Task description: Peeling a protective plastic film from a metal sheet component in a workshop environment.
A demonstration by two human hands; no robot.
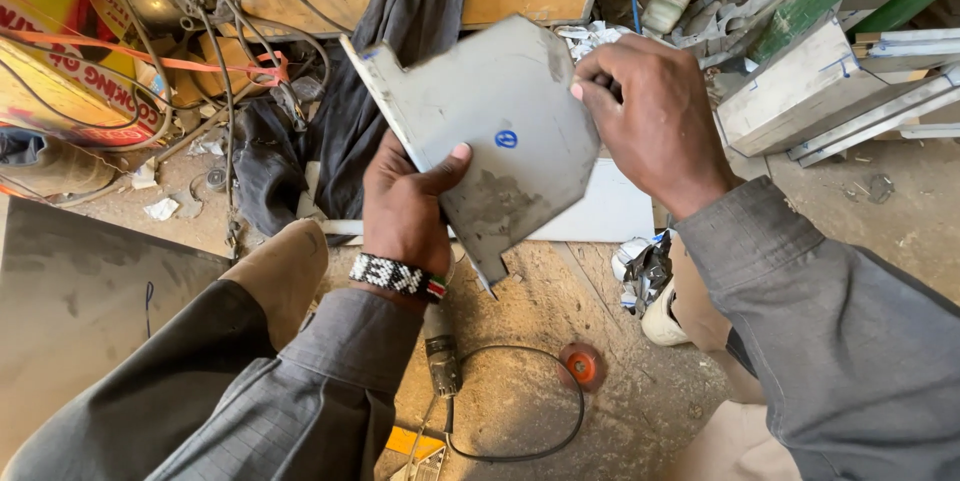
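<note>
Left hand point(405, 206) grasps the lower left edge of a cut grey metal sheet piece point(500, 131), thumb pressed flat on its face just beside a small blue mark point(506, 139); beaded wristband point(397, 276) on that wrist. Right hand point(645, 116) clenched on the piece's upper right edge, fingers curled over it. Piece held up in the air between both hands, tilted, well above the dusty floor point(540, 321). Below it on the floor: a power tool point(443, 363) with black cable and an orange disc point(581, 365) near it. Dark cloth point(370, 71) hangs behind; metal box sections point(800, 91) lie at upper right; large flat sheet point(80, 291) at lower left
</note>
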